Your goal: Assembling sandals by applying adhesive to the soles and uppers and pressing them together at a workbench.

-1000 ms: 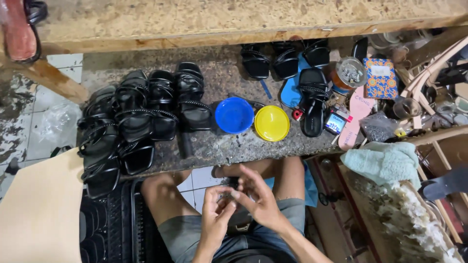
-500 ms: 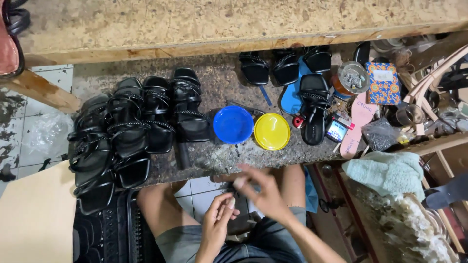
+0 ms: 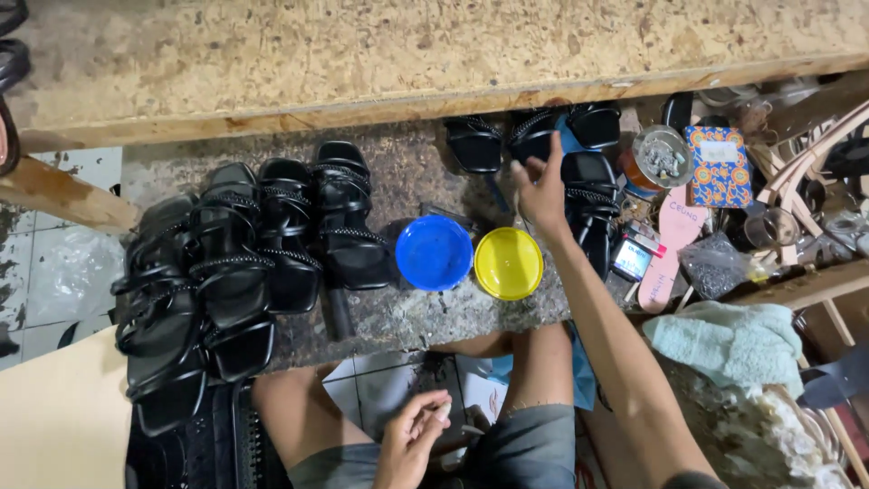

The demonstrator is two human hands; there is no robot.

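Two hands apart: right hand [image 3: 541, 192], grip open, empty, just beside black sandals [image 3: 588, 195]; left hand [image 3: 412, 435] pinches something small.

Two round lids: blue lid [image 3: 434, 253], yellow lid [image 3: 509, 263]; one pink insole [image 3: 668, 244].

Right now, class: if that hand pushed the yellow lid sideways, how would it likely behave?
The yellow lid looks like thin, shallow plastic, so it is probably light. Lying flat on the worktop, it would likely slide rather than roll or tip. The blue lid sits close beside it, so a leftward push probably bumps that.
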